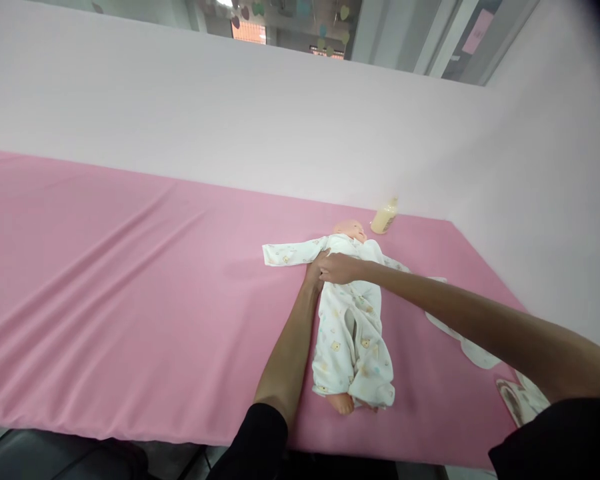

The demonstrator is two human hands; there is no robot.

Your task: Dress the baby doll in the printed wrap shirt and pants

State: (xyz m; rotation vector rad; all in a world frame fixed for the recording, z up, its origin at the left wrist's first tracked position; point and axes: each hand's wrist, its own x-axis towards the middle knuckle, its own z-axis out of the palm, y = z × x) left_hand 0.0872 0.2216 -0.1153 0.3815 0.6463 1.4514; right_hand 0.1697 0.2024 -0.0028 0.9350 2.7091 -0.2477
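Note:
A baby doll (353,231) lies on its back on the pink sheet (130,280), dressed in a white patterned romper (353,333) with one bare foot showing at the bottom. The romper's empty sleeve (293,253) stretches out to the left. My left hand (313,272) sits at the doll's shoulder where that sleeve begins, partly hidden by my right hand (339,268), which reaches across and pinches the romper fabric at the same spot.
A pale yellow bottle (385,218) stands against the white wall behind the doll's head. White cloth pieces (467,343) lie to the right of the doll, and a patterned item (523,400) rests near the front right corner. The table's front edge runs along the bottom.

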